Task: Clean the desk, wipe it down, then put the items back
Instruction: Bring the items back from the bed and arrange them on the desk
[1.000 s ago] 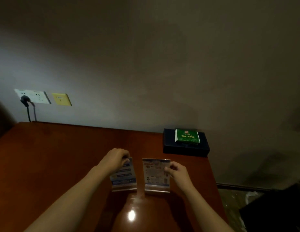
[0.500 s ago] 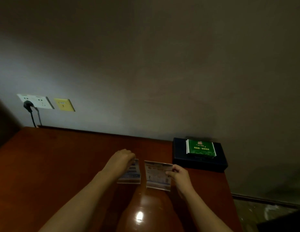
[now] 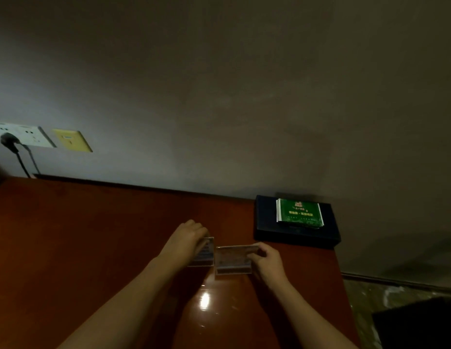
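Observation:
Two small clear sign stands with printed cards sit side by side on the reddish wooden desk (image 3: 93, 238). My left hand (image 3: 186, 240) grips the top of the left sign stand (image 3: 206, 255), covering most of its card. My right hand (image 3: 267, 260) pinches the right edge of the right sign stand (image 3: 232, 258), whose card faces me. Both stands are upright and seem to touch the desk.
A dark flat box (image 3: 295, 235) with green packets (image 3: 298, 216) on it sits at the desk's far right corner by the wall. A white socket (image 3: 25, 134) with a black plug and cable and a yellow plate (image 3: 72, 139) are on the wall at left. The desk's right edge drops to the floor (image 3: 385, 290).
Both hands have carried the two sign stands farther back on the desk, toward the dark box, and the stands have come lower onto the surface. The view has shifted slightly.

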A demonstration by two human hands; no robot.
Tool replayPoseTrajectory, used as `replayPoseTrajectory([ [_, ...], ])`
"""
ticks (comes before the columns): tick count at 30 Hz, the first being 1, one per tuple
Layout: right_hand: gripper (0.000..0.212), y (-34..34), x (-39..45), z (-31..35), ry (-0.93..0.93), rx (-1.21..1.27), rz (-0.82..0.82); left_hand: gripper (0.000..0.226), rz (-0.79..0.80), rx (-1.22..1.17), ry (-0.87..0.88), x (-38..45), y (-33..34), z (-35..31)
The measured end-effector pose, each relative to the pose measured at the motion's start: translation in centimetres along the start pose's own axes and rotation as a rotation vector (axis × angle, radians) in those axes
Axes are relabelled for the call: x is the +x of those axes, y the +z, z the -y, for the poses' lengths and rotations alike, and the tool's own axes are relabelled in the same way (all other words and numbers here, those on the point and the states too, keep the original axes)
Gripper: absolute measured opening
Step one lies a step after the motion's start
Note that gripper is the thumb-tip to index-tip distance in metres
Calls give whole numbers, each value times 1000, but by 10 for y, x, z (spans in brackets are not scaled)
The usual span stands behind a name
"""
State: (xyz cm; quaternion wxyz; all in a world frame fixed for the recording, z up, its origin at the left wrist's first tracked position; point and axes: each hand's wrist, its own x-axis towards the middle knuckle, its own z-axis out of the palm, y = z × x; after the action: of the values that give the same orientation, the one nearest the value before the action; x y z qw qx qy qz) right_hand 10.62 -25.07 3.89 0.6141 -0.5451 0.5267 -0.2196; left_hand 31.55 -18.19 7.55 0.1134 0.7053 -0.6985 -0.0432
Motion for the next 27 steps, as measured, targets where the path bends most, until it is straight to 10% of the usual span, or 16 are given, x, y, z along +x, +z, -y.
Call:
replayPoseTrajectory([
  [4, 25, -2, -7, -12, 24, 69, -48, 29, -35, 5, -9, -5, -6, -1],
  [9, 20, 2, -39, -42, -114, -543, -91, 44, -218, -46, -135, -51, 22, -1],
  [16, 46, 33, -60, -64, -162, -1119, 148, 37, 322, -76, -230, -99, 74, -10],
  [27, 66, 29, -26, -58, -98, -1283, 279, 55, 436, -229, -49, -40, 104, -55],
])
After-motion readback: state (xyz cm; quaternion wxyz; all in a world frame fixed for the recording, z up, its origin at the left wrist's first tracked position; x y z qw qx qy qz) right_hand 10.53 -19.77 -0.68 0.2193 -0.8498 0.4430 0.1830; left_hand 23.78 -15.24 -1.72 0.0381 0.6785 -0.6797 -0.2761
